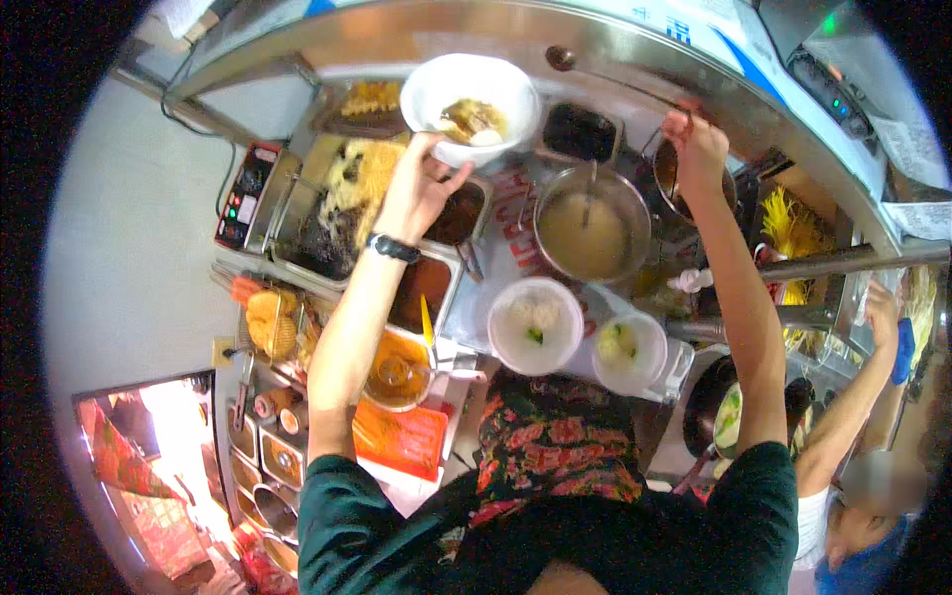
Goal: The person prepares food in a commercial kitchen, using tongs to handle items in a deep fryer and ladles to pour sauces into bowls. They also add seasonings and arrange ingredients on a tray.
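Observation:
My left hand [425, 187] grips the near rim of a white bowl [513, 85], lifted over the back of the counter. Brownish food and a pale rounded piece lie inside it. In my right hand [696, 149] is the handle of a long ladle [561, 58], whose round head reaches left past the bowl. Beneath my right hand a dark-looking pot [660, 172] is partly covered. A wide metal pot [645, 230] of cloudy broth stands between my forearms, with a utensil in it. Closer to me are two white bowls, one [494, 335] with pale liquid and greens, another [660, 364] similarly filled.
Metal pans of dark sauce [420, 294] and a fryer-like basin [297, 238] line the left. Fried pieces fill a wire basket [271, 323]. An orange-red tray [401, 439] lies near my left elbow. At right are a wok [706, 405] and a co-worker's arm [848, 416]. A metal shelf [476, 26] spans overhead.

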The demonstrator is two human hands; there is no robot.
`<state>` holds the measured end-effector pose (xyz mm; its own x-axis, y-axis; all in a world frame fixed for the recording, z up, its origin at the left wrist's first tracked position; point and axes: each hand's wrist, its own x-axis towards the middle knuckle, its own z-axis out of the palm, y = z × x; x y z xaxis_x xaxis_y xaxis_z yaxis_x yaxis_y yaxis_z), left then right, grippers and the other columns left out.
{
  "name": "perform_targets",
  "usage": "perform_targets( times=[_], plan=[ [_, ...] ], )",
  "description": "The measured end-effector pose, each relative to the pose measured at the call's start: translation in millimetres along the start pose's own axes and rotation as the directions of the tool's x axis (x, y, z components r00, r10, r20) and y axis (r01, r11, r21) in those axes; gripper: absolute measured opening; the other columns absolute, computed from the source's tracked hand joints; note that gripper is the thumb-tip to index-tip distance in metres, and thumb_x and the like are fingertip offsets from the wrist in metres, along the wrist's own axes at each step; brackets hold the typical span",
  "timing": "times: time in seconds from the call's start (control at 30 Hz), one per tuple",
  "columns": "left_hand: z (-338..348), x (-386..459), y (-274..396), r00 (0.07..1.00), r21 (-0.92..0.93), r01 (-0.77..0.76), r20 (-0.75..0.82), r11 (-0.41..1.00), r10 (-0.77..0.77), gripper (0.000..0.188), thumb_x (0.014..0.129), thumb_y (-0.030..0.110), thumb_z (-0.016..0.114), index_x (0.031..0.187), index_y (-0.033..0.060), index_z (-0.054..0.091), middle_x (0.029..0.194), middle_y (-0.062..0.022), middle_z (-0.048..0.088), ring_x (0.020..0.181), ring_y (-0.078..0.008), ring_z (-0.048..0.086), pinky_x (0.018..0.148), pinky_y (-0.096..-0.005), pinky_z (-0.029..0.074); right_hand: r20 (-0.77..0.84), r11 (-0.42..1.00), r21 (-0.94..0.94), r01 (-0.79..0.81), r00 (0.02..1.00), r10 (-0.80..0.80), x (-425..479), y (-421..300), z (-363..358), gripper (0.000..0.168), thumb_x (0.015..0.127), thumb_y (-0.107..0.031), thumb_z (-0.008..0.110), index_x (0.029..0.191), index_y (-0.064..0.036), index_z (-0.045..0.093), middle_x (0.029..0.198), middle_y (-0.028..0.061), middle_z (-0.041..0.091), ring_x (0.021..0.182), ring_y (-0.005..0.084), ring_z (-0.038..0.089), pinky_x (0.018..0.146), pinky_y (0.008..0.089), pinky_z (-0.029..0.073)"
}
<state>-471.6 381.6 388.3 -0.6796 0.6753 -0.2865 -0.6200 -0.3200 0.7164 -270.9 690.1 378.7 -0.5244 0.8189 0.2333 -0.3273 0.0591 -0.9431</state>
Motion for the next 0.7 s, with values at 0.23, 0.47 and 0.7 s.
perform_targets(
  times=[0.23,0.47,0.7],
  plan=[
    [-4.0,-155.7,-35.1,0.998,-0.184,-0.052,-0.029,0.982,0.048,0.044,0.080,0.006,0.052,0.122,0.0018,0.041,0.121,-0.0128,0.049,0.110,-0.0252,0.050,0.093,-0.0472,0.043,0.272,0.766,-0.560,0.316,0.943,-0.190,15.3,66.2,-9.1,0.025,0.090,-0.027,0.054,0.102,-0.006,0.063,0.079,0.0085,0.064,0.069,0.0161,0.059,0.067,0.0291,0.048],
    [-13.8,-272.9,-139.8,0.969,-0.252,-0.020,-0.244,0.968,-0.043,0.025,0.083,0.005,0.052,0.108,0.0013,0.049,0.106,-0.0092,0.056,0.100,-0.0226,0.056,0.089,-0.0425,0.047,0.186,0.823,-0.558,0.104,0.983,0.001,19.0,134.2,-18.5,0.017,0.083,-0.014,0.058,0.085,0.002,0.062,0.075,0.0060,0.062,0.064,0.0158,0.057,0.059,0.0291,0.048],
    [-12.5,-314.7,-208.4,0.959,-0.269,-0.044,-0.280,0.962,-0.035,0.020,0.079,0.008,0.063,0.085,0.0097,0.044,0.090,-0.0010,0.052,0.086,-0.0120,0.054,0.072,-0.0298,0.050,0.247,0.857,-0.346,-0.382,0.844,0.476,86.1,194.0,-84.4,0.034,0.093,-0.028,0.049,0.106,0.003,0.056,0.089,0.0098,0.064,0.072,0.0138,0.058,0.062,0.0226,0.046]
  ],
)
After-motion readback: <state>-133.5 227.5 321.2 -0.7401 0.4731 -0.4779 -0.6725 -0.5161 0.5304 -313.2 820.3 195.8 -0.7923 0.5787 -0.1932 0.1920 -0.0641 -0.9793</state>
